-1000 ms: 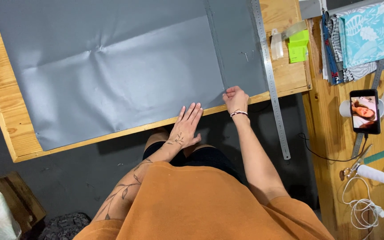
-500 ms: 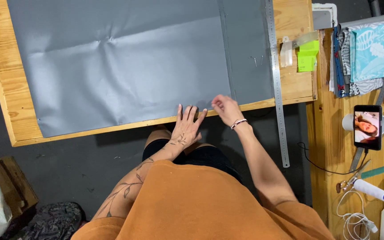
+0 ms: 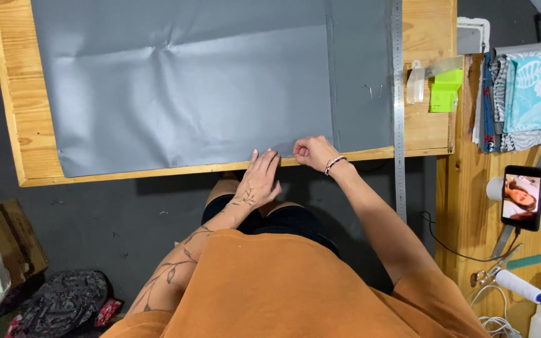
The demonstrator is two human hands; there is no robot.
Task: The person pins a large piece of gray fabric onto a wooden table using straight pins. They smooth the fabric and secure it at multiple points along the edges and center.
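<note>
Head view, looking straight down: I see a big grey sheet (image 3: 208, 81) spread flat over the wooden surface (image 3: 23, 112), its near edge running just inside the surface's near rim. The left hand (image 3: 259, 179) lies flat at that near edge, fingers (image 3: 264, 161) pressed together and pointing far, apparently pinning the sheet so it cannot slide. Just to its right, the right hand (image 3: 312, 152) is curled, its fingers pinching the sheet's near edge at the rim; I read this as gripping the material while the other palm anchors it. A long steel ruler (image 3: 398, 106) lies along the sheet's right side and overhangs the near rim, probably parked within reach as a straightedge. Beyond it sit a bright green pad (image 3: 444, 91) and a small clear bottle (image 3: 416, 81). On the side bench at right a phone (image 3: 523, 197) is propped facing the person, near folded patterned fabrics (image 3: 533, 94).
</note>
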